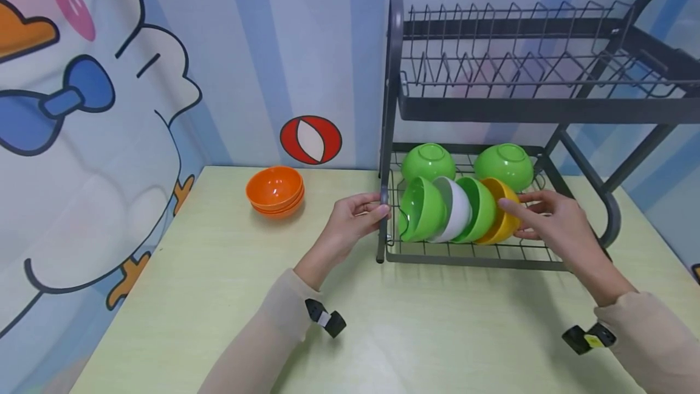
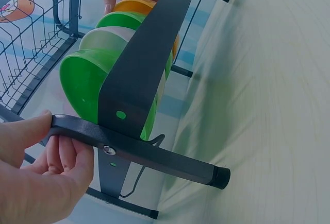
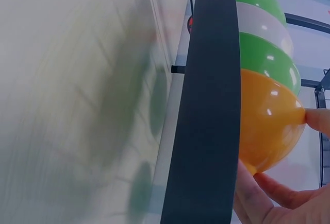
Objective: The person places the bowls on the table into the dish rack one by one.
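My left hand (image 1: pixel 346 224) grips the front left upright of a dark grey dish rack (image 1: pixel 470 260), thumb on one side and fingers curled round the other, as the left wrist view shows. On the rack's lower tier, a yellow bowl (image 3: pixel 268 126) stands on its side at the right end of a row. My right hand (image 1: pixel 558 221) holds it, thumb near the rim and fingers against its outside. Tilted in the same row are a green bowl (image 1: pixel 482 208), a white bowl (image 1: pixel 458 211) and another green bowl (image 1: pixel 423 208) at the left end.
Behind the row, two green bowls lie upside down, one at left (image 1: pixel 429 163) and one at right (image 1: pixel 504 166). A stack of orange bowls (image 1: pixel 275 190) stands on the table (image 1: pixel 219 248) left of the rack. The wire upper tier (image 1: pixel 508 108) overhangs the bowls.
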`<action>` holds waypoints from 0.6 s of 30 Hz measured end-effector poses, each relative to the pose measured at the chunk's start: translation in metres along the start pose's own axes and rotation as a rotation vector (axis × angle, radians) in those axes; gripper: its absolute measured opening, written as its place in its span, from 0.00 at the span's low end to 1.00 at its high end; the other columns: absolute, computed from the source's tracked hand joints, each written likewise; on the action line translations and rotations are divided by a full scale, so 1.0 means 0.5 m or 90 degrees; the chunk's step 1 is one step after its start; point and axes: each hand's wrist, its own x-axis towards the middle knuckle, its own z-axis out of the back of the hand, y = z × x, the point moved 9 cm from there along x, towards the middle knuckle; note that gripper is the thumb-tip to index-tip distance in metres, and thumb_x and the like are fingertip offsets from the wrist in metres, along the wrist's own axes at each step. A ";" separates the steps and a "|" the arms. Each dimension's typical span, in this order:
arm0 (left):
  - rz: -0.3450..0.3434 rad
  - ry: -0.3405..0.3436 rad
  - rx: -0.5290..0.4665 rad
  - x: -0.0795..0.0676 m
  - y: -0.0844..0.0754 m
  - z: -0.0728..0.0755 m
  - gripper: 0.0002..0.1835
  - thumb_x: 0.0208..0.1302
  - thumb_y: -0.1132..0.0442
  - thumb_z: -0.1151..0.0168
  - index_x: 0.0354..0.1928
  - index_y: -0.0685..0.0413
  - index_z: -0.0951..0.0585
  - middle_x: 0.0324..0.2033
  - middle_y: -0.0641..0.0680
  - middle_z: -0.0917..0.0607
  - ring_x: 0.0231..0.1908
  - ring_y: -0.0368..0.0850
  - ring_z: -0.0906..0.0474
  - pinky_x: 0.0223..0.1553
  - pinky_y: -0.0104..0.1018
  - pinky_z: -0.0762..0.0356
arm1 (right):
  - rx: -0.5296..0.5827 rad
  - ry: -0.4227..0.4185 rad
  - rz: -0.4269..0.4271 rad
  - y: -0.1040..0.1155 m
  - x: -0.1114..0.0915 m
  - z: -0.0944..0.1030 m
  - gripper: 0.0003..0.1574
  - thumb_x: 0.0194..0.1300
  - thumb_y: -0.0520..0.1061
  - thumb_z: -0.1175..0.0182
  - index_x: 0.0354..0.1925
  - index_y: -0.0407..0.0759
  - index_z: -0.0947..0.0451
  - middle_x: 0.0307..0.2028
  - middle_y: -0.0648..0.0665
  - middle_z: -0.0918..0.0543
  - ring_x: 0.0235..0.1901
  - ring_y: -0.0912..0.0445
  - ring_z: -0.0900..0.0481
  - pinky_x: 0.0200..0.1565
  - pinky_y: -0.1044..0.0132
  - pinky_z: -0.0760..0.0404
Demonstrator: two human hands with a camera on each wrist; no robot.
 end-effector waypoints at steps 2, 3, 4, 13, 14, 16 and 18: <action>0.003 -0.001 -0.001 0.000 0.001 0.000 0.21 0.69 0.70 0.38 0.62 0.68 0.25 0.40 0.55 0.16 0.44 0.45 0.16 0.52 0.41 0.19 | 0.005 0.003 -0.001 -0.002 0.000 0.000 0.49 0.68 0.69 0.43 0.64 0.28 0.34 0.53 0.28 0.26 0.36 0.48 0.13 0.34 0.68 0.14; 0.004 -0.001 -0.001 0.000 0.001 0.000 0.21 0.69 0.70 0.38 0.62 0.68 0.25 0.40 0.55 0.16 0.44 0.45 0.16 0.52 0.41 0.19 | 0.008 0.005 -0.002 -0.004 0.000 -0.001 0.49 0.68 0.69 0.43 0.64 0.28 0.34 0.53 0.28 0.27 0.35 0.49 0.13 0.34 0.68 0.14; 0.004 -0.001 -0.002 0.001 0.001 0.000 0.21 0.69 0.70 0.38 0.62 0.68 0.25 0.40 0.55 0.16 0.44 0.45 0.16 0.53 0.41 0.19 | 0.009 0.007 -0.002 -0.005 -0.001 0.000 0.49 0.68 0.69 0.43 0.64 0.28 0.34 0.53 0.28 0.27 0.35 0.50 0.12 0.35 0.67 0.14; 0.008 -0.001 -0.003 0.002 0.002 0.000 0.22 0.68 0.71 0.38 0.62 0.68 0.25 0.40 0.55 0.15 0.45 0.45 0.16 0.53 0.41 0.19 | -0.003 0.019 0.004 -0.007 0.000 -0.001 0.49 0.69 0.69 0.44 0.65 0.29 0.34 0.54 0.29 0.26 0.38 0.47 0.13 0.36 0.65 0.13; 0.009 -0.001 -0.004 0.002 0.002 -0.001 0.22 0.68 0.71 0.38 0.62 0.68 0.25 0.40 0.55 0.15 0.45 0.45 0.16 0.53 0.41 0.19 | -0.006 0.019 0.004 -0.006 0.000 -0.001 0.49 0.69 0.69 0.44 0.65 0.29 0.34 0.54 0.29 0.26 0.38 0.46 0.13 0.36 0.65 0.13; 0.009 -0.002 -0.005 0.002 0.002 0.000 0.22 0.68 0.71 0.38 0.62 0.68 0.25 0.40 0.55 0.15 0.45 0.45 0.16 0.53 0.40 0.19 | -0.015 0.019 0.005 -0.005 0.000 -0.001 0.49 0.69 0.69 0.45 0.65 0.29 0.34 0.54 0.29 0.26 0.39 0.45 0.13 0.36 0.66 0.14; 0.006 -0.001 -0.004 0.001 0.001 0.000 0.22 0.68 0.71 0.38 0.62 0.69 0.25 0.40 0.56 0.15 0.45 0.45 0.16 0.52 0.41 0.19 | -0.024 0.019 0.004 -0.004 0.000 -0.001 0.49 0.69 0.70 0.45 0.65 0.29 0.34 0.54 0.29 0.26 0.38 0.47 0.14 0.36 0.68 0.15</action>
